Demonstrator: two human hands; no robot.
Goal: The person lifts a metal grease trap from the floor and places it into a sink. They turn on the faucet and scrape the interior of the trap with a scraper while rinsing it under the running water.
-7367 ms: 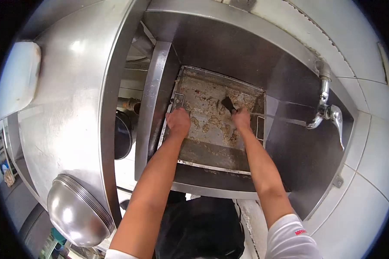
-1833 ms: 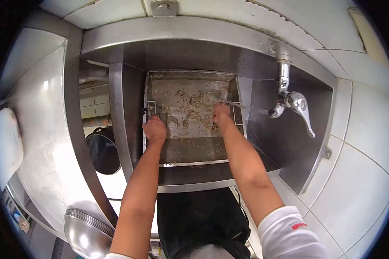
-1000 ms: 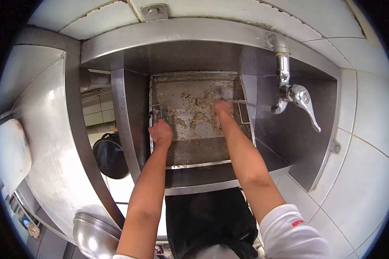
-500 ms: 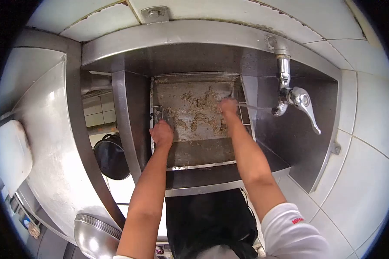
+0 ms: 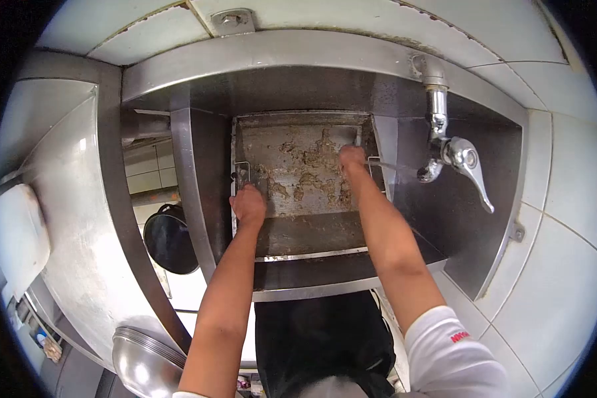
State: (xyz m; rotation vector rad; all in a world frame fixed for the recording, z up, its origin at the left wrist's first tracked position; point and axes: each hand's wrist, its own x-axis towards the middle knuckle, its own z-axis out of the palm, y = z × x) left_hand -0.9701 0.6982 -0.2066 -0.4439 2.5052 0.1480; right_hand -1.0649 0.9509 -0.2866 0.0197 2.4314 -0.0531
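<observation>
A large rectangular metal tray point(image 5: 312, 229) with wire handles lies in the steel sink point(image 5: 325, 275). Brown, crusty residue point(image 5: 308, 179) covers its middle in patches. My left hand point(image 5: 249, 204) is curled at the tray's left side, just below the left wire handle point(image 5: 243, 166), and seems to grip the edge; its fingertips are partly hidden. Near the right handle, my right hand point(image 5: 353, 158) is closed on a flat, metal-looking scraper point(image 5: 358, 136), mostly hidden by the fist. A thin stream of water point(image 5: 395, 166) runs from the tap towards that hand.
The chrome tap point(image 5: 434, 149) with its long lever point(image 5: 477, 176) juts out at the sink's right. Left of the sink are a steel counter point(image 5: 79, 199), a black bucket point(image 5: 170, 240) below, and stacked steel bowls point(image 5: 146, 361). White tiles point(image 5: 557, 265) line the wall.
My right hand has shifted slightly to the right. My left hand and the tray stay almost where they were; the water still runs.
</observation>
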